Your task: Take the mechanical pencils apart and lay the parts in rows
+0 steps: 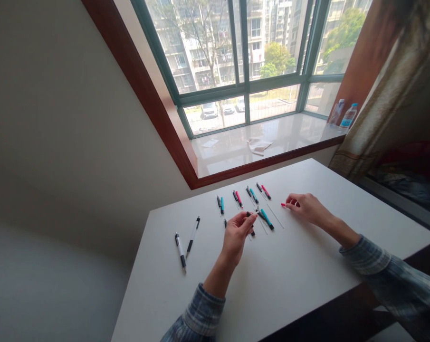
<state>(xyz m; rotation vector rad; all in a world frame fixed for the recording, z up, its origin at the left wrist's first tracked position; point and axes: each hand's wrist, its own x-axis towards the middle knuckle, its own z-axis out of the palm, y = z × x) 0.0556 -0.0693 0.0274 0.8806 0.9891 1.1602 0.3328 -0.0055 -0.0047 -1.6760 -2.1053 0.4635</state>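
Observation:
My left hand (pixel 235 236) is raised over the middle of the table, its thumb and fingers pinched on a black pen part (pixel 249 214). To the right, my right hand (pixel 307 208) rests low at the tabletop, fingers closed on a small pink pen part (pixel 283 204), mostly hidden by the fingers. Taken-apart pens lie in small groups ahead of my hands: a teal barrel (pixel 267 219) beside the left fingertips, a red barrel (pixel 239 198) and another teal barrel (pixel 222 205) farther back. A thin white refill (pixel 275 216) lies between the hands. My left hand covers some parts.
Two white-and-black pens (pixel 181 251) lie left on the white table (pixel 289 280). Behind the table is a windowsill (pixel 225 159) with a crumpled cloth (pixel 259 146) and plastic bottles (pixel 349 116). A curtain (pixel 382 90) hangs at the right.

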